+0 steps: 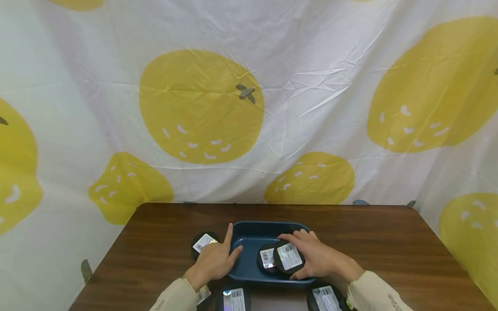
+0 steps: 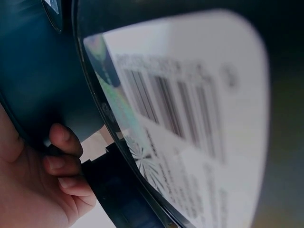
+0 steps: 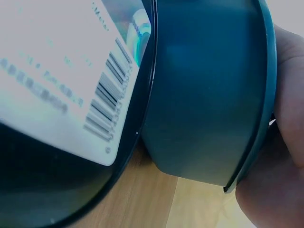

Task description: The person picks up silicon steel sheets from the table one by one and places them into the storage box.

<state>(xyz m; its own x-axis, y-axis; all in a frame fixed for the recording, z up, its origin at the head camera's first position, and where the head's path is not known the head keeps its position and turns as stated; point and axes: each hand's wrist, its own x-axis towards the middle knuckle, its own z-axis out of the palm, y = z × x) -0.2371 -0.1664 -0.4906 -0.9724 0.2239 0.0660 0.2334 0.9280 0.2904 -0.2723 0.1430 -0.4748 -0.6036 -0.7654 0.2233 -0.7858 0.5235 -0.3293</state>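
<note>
A dark blue rectangular tray [image 1: 249, 276] sits on the table. My left hand [image 1: 214, 261] holds its left side, thumb on the inner side and index finger extended along the rim; the curled fingers [image 2: 66, 164] show beside the tray wall in the left wrist view. My right hand [image 1: 313, 255] grips a round black container [image 1: 289, 257] with a barcode label, thumb at the near edge and fingers at the far edge, over the tray's right part. Another labelled round black container [image 1: 266, 258] lies in the tray, partly overlapped by the held one.
More round black containers lie around the tray: one [image 1: 202, 242] left of it, one [image 1: 204, 293] partly under the left forearm, one [image 1: 233, 299] at the front and one [image 1: 327, 298] by the right sleeve. Behind the brown wooden table [image 1: 155, 242] hangs a lemon-print cloth [image 1: 311, 108].
</note>
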